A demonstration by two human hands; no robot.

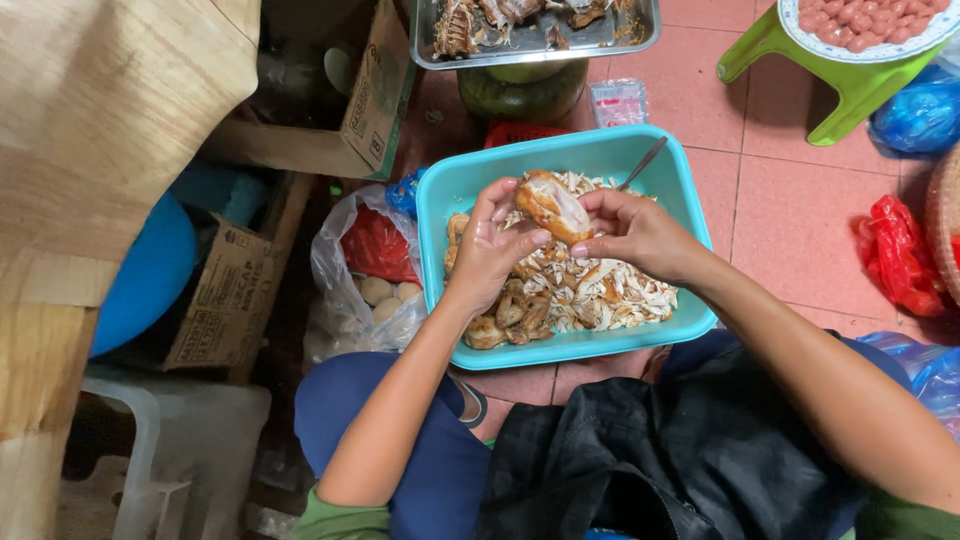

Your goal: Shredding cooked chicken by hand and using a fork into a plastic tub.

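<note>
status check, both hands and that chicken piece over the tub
Left hand and right hand both gripping browned cooked chicken piece. Held over teal rectangular plastic tub of shredded meat. Nothing in the way.

Probably a home kitchen floor: red tiles (790, 220), metal tray (535, 40), cardboard boxes (370, 100).

Both bare forearms reach forward over the teal tub (690, 190); left hand (490, 245) and right hand (630, 230) meet above its middle, fingers curled, pinching inward
</note>
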